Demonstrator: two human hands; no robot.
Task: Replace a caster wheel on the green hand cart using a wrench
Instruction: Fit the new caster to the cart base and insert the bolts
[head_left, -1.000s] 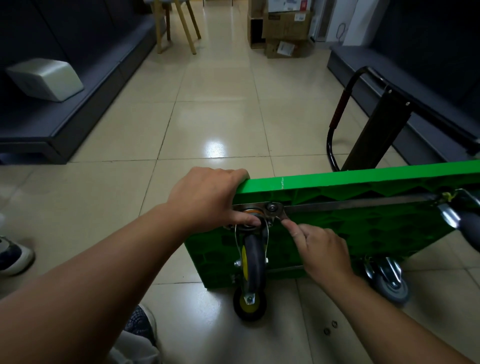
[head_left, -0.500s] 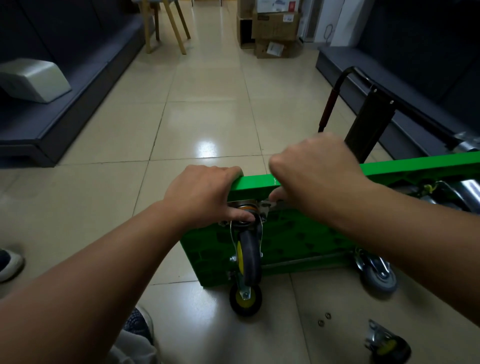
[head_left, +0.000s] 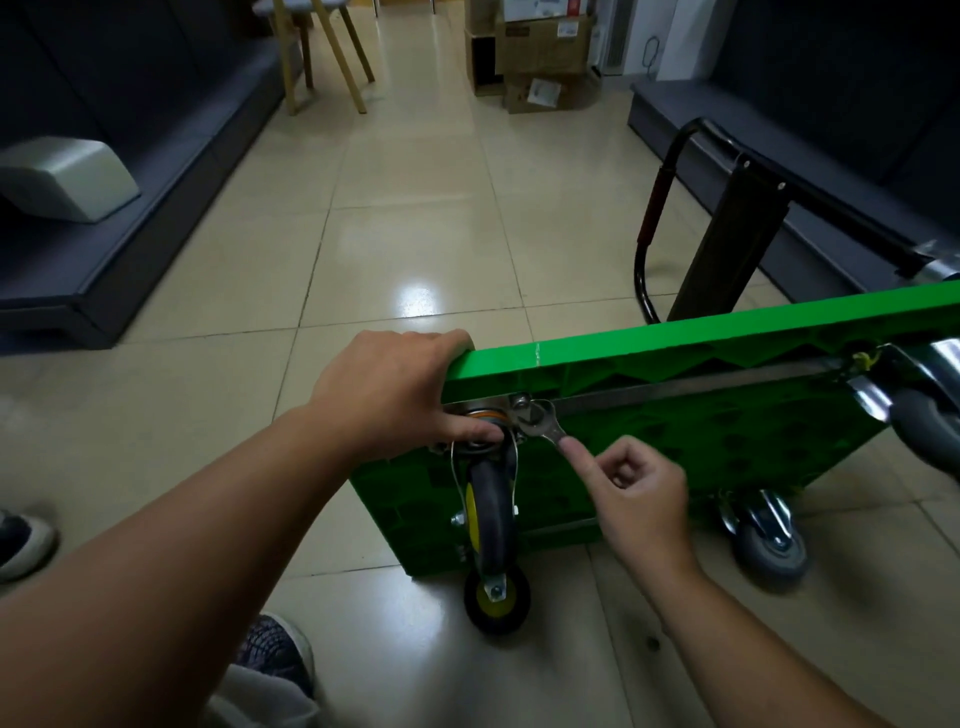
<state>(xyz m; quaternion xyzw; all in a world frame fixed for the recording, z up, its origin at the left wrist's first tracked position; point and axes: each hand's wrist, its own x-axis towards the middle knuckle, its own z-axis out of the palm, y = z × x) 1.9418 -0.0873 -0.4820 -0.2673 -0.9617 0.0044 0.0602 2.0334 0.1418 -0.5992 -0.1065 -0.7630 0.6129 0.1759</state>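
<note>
A glossy beige tiled floor (head_left: 415, 218) fills most of the view, with a dark grey bench (head_left: 156, 218) running up the left side and stacked brown cardboard boxes (head_left: 540, 47) at the top centre. The green plastic hand cart (head_left: 701, 415) stands tipped on its long edge at centre right. Its ribbed underside faces the camera, and its black tubular handle (head_left: 654, 208) reaches toward the upper right.

The left hand (head_left: 395, 395) grips the cart's upper left corner, fingers hooked over the top edge and thumb pressed against the caster's swivel. The right hand (head_left: 634, 499) is just right of centre and lower. Its index finger lies along the tool's handle and its other fingers are curled in, holding it (the thumb is hidden).

The black caster wheel with a yellow hub (head_left: 491, 509) sits against the underside at that left corner, directly below the left hand at bottom centre, under a metal mounting plate (head_left: 493, 402). A grey rubber caster (head_left: 769, 540) sits at the lower right of the cart; another shows blurred at the right edge.

The silver open-ended wrench (head_left: 545, 423) is smallest — its head rests at the plate's right corner, and its handle slants down-right under the right index finger.
</note>
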